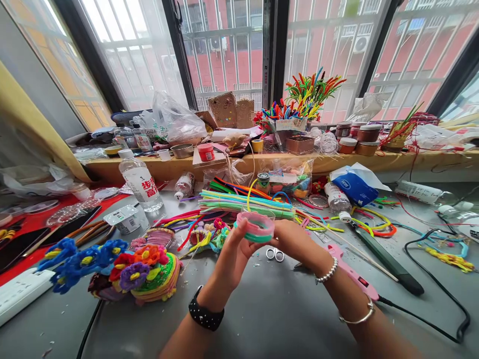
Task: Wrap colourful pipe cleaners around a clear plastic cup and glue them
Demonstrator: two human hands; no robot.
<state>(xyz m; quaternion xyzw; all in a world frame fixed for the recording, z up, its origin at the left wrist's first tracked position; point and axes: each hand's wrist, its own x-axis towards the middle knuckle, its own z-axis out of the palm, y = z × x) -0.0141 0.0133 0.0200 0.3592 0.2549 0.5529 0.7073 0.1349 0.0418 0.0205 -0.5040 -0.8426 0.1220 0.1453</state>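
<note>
Windows (pixel 228 60) with dark frames and pale bars fill the background, a red building (pixel 247 52) showing beyond. Nearer lies a grey worktop (pixel 269 324), crowded along its far side, backed by a wooden ledge (pixel 172 167). Across the worktop, a pale bundle of pipe cleaners (pixel 243 203) lies crosswise. Left hand (pixel 232 262) and right hand (pixel 290 238) meet above the middle. To the left, a capped bottle (pixel 140 182) stands upright, its white label printed with large red characters; on the right, a blue packet (pixel 354 185) carries pale lettering too small to read. Between the 2 hands is a pink-and-green ring (pixel 260 232), opening upward, wider than high, its central axis nearly upright. Left fingers grip it, thumb on the pink rim; the right fingers are partly hidden, so their closure cannot be told. Smallest, scissors (pixel 275 255) show 2 pale handle loops.
</note>
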